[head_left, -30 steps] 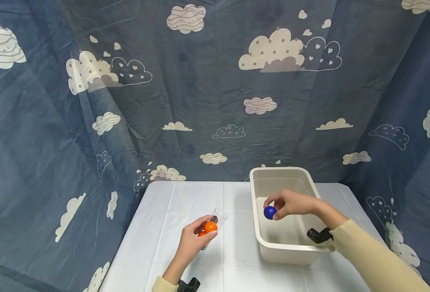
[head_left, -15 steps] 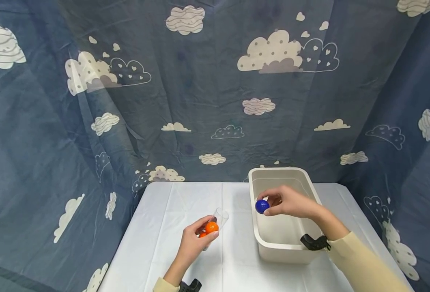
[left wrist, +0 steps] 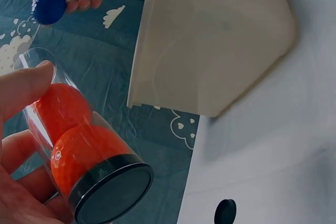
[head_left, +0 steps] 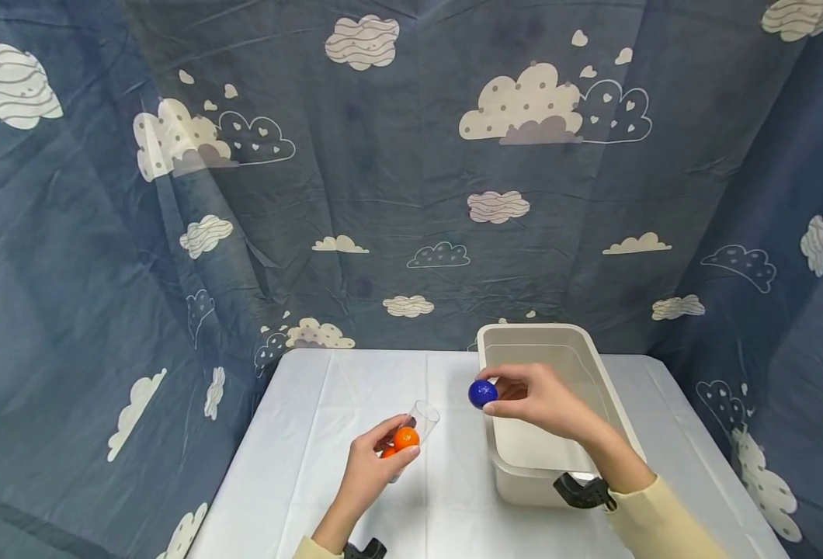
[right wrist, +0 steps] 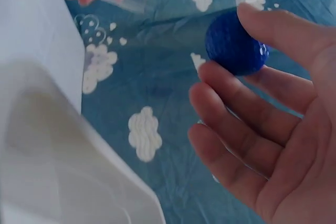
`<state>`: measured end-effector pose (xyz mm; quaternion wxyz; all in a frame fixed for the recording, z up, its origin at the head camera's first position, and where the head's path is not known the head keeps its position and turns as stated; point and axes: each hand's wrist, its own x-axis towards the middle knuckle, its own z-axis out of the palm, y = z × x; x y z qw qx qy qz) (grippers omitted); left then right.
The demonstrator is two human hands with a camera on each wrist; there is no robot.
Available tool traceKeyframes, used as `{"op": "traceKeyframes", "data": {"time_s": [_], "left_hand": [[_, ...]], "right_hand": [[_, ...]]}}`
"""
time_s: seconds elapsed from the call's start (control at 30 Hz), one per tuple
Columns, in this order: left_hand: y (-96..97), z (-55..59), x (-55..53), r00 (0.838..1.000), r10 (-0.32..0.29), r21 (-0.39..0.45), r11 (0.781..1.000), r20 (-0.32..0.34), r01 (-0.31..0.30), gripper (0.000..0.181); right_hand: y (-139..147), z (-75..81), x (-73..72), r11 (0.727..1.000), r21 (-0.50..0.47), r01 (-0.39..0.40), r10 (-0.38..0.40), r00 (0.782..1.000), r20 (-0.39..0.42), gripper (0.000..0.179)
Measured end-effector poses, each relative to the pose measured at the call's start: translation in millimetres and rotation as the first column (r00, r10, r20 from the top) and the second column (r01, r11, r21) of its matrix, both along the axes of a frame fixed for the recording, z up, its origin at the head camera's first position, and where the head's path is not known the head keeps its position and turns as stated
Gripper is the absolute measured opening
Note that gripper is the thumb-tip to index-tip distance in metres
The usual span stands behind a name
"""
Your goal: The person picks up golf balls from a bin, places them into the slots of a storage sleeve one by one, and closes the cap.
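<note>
My left hand (head_left: 369,462) grips a clear plastic tube (left wrist: 100,121), tilted with its open mouth up and to the right in the head view. Two orange golf balls, an upper one (left wrist: 62,109) and a lower one (left wrist: 86,153), sit inside above the black end cap (left wrist: 113,192). My right hand (head_left: 540,396) pinches a blue golf ball (right wrist: 234,43) between thumb and fingers. That ball hangs in the air at the left rim of the white bin, apart from the tube's mouth.
A white bin (head_left: 558,472) stands on the right of the white-covered table (head_left: 328,411). In the left wrist view a small black disc (left wrist: 225,212) is on the tabletop. Dark blue cloud-print cloth (head_left: 383,178) hangs behind and at both sides.
My right hand has carried the blue golf ball left, from over the bin's inside to its left rim. The left hand and tube have hardly moved.
</note>
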<state>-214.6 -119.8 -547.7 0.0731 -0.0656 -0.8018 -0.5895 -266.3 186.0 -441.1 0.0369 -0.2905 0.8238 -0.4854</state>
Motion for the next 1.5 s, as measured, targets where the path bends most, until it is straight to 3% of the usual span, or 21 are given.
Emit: {"op": "traceKeyframes", "data": {"time_s": [0.33,0.67,0.9,1.13,1.5], "left_hand": [[5.4,7.3,3.8,0.998,-0.044,0.030,0.999,-0.049,0.045,0.047],[7.2,5.7,5.2,0.996,-0.058,0.011,0.998,-0.068,0.059,0.048],[6.4,5.6,6.1,0.991,-0.060,-0.004,0.998,-0.122,0.060,0.049],[4.7,2.9,6.8,0.992,0.001,0.011,1.000,-0.127,0.000,0.046],[-8.6,1.5,3.8,0.988,0.108,0.045,0.994,-0.110,-0.103,0.046]], "right_hand": [[-28,-8.9,14.8,0.993,-0.114,0.037,-0.039,0.999,-0.013,0.041],[-51,-23.4,21.5,0.993,-0.008,0.114,-0.114,0.990,-0.079,0.040],[-61,-25.9,23.7,0.990,0.014,0.142,-0.140,0.986,-0.096,0.042],[-66,-27.3,27.2,0.992,-0.004,0.128,-0.128,0.987,-0.101,0.045],[-87,-36.6,40.4,0.968,-0.084,0.239,-0.247,0.962,-0.118,0.041]]}}
